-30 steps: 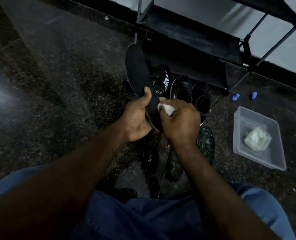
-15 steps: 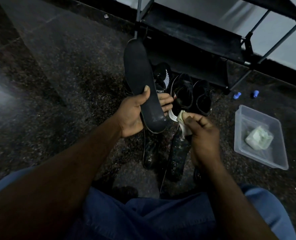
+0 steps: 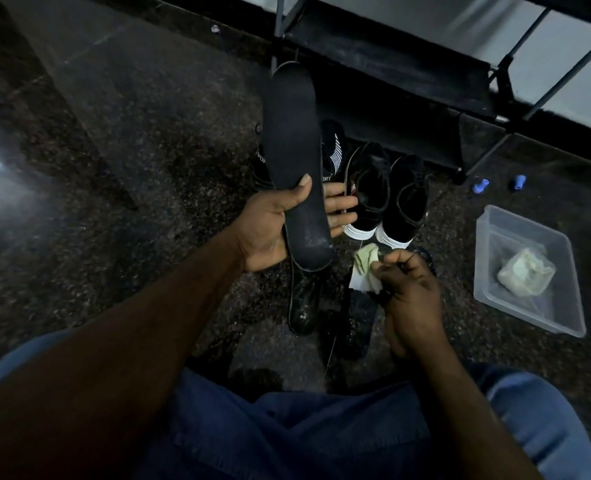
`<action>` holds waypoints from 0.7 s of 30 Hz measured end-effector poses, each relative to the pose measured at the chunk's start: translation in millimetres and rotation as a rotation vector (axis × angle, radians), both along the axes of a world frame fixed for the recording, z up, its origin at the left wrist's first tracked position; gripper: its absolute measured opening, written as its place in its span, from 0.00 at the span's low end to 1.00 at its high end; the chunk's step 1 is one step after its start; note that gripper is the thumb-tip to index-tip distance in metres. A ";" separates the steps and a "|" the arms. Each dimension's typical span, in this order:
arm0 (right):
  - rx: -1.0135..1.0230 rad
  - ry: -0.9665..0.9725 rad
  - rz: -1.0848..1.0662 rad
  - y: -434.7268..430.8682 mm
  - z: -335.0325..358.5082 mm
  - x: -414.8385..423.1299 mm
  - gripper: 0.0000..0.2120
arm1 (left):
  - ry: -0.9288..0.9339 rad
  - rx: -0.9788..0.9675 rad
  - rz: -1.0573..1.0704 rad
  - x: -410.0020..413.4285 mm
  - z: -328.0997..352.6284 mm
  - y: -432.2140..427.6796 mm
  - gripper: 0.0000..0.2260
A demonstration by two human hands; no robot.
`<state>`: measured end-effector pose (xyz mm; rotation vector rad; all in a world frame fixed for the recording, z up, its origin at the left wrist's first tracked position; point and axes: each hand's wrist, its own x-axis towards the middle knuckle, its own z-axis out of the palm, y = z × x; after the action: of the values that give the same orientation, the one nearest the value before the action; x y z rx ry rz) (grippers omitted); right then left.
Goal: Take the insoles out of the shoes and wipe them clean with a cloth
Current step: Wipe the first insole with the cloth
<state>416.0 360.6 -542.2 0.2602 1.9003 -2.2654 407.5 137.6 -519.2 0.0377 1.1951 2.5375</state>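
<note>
Dark speckled stone floor (image 3: 131, 168), black metal shoe rack (image 3: 384, 60) at its far edge against a pale wall (image 3: 408, 12). Toward the right edge there's a clear plastic tub (image 3: 526, 220) with a crumpled greenish wad (image 3: 526, 276) inside, and two little blue things (image 3: 480, 185) (image 3: 519, 182) just beyond it.

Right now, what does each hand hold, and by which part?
The left hand grips the insole near its lower end. The right hand pinches the cloth at its near edge.

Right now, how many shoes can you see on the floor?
4, in a row before the rack: two SPORT shoes partly behind the held insole, two white-soled shoes right of them. Others may be hidden.
</note>
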 end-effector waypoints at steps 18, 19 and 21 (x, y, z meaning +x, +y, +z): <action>-0.043 0.066 0.066 -25.7 -4.5 7.6 0.10 | -0.118 -0.121 0.086 -0.8 -14.8 10.9 0.22; 0.008 0.091 0.074 -28.0 -7.0 8.0 0.10 | -0.119 -0.108 0.074 -0.4 -15.3 12.5 0.23; 0.054 0.106 0.101 -33.4 -9.9 9.6 0.11 | -0.114 -0.084 0.053 0.6 -16.1 15.3 0.24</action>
<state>425.6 327.2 -552.1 0.0504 1.9802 -2.2059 408.1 153.0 -535.3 -0.1585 1.2714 2.4942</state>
